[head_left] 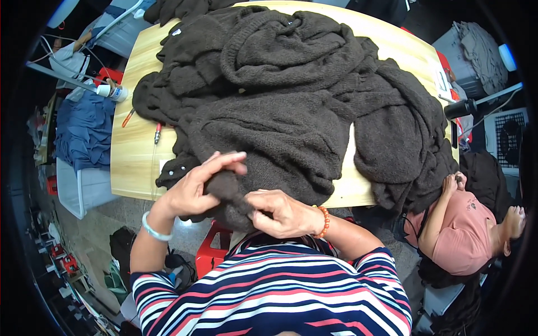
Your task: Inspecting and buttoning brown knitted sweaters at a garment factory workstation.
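Just past the near edge of our tabletop [137, 168], our left hand [188, 193] and right hand [279, 215] hold bunched dark knit fabric [228, 193] between their fingers, where a hard tug could stretch it or drag the piled garments [274, 120] askew.

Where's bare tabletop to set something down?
Left: table below the orange tool and red-handled tool, between the dark knit garments and left edge. Upper right: strip between garments and table edge. Crowded: middle, garment-covered; front, where left hand and right hand work fabric.
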A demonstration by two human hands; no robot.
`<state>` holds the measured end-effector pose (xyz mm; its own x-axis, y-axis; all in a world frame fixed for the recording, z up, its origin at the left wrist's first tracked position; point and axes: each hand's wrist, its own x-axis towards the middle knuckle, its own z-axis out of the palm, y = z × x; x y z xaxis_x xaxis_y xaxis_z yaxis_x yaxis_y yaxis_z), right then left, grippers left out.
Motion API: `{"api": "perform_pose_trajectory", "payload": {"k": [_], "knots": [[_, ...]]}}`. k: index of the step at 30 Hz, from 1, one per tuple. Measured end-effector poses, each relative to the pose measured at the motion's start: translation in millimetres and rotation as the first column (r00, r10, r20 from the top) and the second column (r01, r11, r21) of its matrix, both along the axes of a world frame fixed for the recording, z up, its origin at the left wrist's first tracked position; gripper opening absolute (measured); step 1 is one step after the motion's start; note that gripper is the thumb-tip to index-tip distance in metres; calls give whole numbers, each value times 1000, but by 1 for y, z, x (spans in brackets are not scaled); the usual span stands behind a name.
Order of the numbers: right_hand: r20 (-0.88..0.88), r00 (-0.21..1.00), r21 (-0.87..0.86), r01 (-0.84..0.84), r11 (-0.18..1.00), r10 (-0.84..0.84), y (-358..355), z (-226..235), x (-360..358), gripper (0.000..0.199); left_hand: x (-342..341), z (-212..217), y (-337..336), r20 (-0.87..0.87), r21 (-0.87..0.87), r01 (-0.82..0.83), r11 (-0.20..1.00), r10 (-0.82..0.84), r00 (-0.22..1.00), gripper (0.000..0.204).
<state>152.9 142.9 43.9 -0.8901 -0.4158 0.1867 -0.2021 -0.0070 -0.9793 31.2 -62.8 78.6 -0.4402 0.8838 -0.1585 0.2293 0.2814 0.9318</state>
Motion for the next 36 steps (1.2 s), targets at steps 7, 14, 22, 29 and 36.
{"api": "perform_pose_trajectory", "payload": {"k": [7, 14, 22, 29, 36], "knots": [[474, 879, -238, 173, 956, -41, 14, 1, 6, 20, 6, -1, 11, 223, 137, -467, 874, 432, 874, 17], [381, 911, 149, 110, 983, -160, 80, 15, 47, 20, -22, -1, -51, 31, 209, -696, 688, 706, 707, 17], [231, 965, 346, 39, 937, -126, 90, 1, 67, 25, -12, -34, -62, 87, 212, -743, 635, 745, 661, 18], [492, 868, 17, -81, 997, 62, 137, 33, 93, 25, -13, -36, -75, 117, 165, -789, 592, 782, 612, 20], [549, 779, 303, 153, 941, -303, 199, 73, 94, 23, -5, -58, -83, 179, 118, -805, 581, 785, 593, 18]]}}
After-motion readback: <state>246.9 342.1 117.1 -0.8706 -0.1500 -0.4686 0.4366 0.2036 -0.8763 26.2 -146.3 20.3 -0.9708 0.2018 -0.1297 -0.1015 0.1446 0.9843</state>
